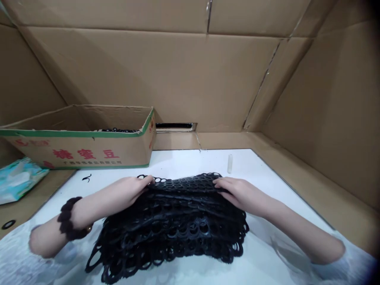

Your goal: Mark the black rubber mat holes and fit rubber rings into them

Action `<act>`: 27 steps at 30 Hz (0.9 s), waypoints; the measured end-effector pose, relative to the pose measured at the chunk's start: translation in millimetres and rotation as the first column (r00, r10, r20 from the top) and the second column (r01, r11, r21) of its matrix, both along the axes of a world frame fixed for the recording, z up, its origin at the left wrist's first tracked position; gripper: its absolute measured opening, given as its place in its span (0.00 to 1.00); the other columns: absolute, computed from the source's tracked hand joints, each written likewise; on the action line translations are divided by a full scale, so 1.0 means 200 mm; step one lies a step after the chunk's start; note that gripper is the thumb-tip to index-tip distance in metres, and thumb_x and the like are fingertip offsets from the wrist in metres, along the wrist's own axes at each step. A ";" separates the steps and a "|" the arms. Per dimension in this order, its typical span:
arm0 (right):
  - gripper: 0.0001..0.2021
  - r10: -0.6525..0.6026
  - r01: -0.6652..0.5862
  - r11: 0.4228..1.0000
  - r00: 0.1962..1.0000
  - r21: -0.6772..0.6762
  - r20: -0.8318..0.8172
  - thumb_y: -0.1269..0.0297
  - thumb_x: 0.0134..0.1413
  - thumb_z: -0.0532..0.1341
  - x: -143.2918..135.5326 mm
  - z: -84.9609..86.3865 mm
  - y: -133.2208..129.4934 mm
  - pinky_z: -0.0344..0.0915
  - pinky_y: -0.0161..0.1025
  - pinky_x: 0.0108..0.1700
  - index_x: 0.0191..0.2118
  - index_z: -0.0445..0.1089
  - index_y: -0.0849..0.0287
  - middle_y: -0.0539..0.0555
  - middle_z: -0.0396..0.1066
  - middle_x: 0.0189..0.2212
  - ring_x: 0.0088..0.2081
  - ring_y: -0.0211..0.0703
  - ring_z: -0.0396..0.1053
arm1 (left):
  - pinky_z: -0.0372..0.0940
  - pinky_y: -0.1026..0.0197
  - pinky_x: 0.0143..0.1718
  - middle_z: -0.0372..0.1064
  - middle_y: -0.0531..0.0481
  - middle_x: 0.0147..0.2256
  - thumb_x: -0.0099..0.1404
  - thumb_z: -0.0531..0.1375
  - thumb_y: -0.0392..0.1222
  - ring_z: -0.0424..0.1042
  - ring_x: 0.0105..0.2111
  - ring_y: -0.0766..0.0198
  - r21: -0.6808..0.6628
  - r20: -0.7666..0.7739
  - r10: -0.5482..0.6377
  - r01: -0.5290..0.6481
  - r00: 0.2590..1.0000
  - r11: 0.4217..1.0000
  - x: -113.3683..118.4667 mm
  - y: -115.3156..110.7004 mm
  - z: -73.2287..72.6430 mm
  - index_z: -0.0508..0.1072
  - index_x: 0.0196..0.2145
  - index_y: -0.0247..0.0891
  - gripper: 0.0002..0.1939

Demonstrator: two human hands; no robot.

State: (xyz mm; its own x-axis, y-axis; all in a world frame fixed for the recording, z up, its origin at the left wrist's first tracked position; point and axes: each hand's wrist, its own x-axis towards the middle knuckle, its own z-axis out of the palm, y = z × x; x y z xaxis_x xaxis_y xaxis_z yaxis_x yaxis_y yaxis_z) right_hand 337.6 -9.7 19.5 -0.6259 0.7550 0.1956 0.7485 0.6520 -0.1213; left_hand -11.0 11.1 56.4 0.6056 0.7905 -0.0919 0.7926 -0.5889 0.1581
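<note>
A floppy pile of black perforated rubber-like sheets [178, 221], full of round holes, lies in front of me with ragged, ring-shaped edges. At its far left corner my left hand [130, 192] pinches the upper sheet between thumb and fingers. My right hand [237, 192] grips the same sheet near its far right corner, fingers over the top and thumb below. Between the hands the sheet's far edge is slightly raised and folded. How many layers each hand holds is hidden.
A cardboard box [89, 148] with small black pieces inside stands at the back left, beside a tissue pack [20, 178]. A small clear tube [230, 164], a black scrap [86, 178] and a black ring [8, 224] lie around. Cardboard walls [178, 79] enclose the white tabletop [184, 158].
</note>
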 end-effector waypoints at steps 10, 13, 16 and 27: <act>0.26 -0.092 0.080 0.977 0.995 -0.196 -0.050 0.47 0.51 0.56 -0.03 0.03 -0.06 0.65 0.45 0.45 0.50 0.62 0.61 0.60 0.67 0.45 0.45 0.50 0.67 | 0.60 0.64 0.48 0.63 0.51 0.52 0.60 0.52 0.59 0.65 0.49 0.58 -0.197 -0.004 0.036 -0.036 0.999 0.980 -0.05 -0.04 0.07 0.60 0.55 0.46 0.28; 0.29 -0.090 0.089 0.979 0.996 -0.185 0.002 0.48 0.52 0.54 -0.04 0.03 -0.07 0.64 0.47 0.47 0.54 0.59 0.63 0.62 0.65 0.48 0.47 0.52 0.65 | 0.59 0.65 0.50 0.62 0.55 0.53 0.61 0.51 0.58 0.64 0.51 0.59 -0.249 -0.004 0.046 -0.045 0.999 0.968 -0.06 -0.03 0.09 0.61 0.55 0.49 0.26; 0.24 -0.078 0.080 0.974 0.997 -0.214 0.018 0.52 0.58 0.49 -0.04 0.06 -0.08 0.64 0.46 0.48 0.56 0.59 0.60 0.60 0.65 0.49 0.47 0.51 0.66 | 0.58 0.65 0.51 0.62 0.56 0.53 0.64 0.48 0.56 0.64 0.51 0.61 -0.283 0.011 0.027 -0.022 1.000 0.959 -0.06 -0.02 0.11 0.62 0.54 0.51 0.22; 0.16 -0.183 0.181 0.974 0.983 -0.137 -0.001 0.61 0.63 0.40 -0.07 0.06 0.01 0.61 0.38 0.33 0.37 0.63 0.59 0.55 0.71 0.29 0.32 0.44 0.69 | 0.63 0.64 0.39 0.72 0.53 0.37 0.66 0.41 0.55 0.70 0.38 0.60 -0.154 0.176 0.222 -0.196 0.959 0.968 -0.03 -0.04 0.03 0.72 0.39 0.41 0.24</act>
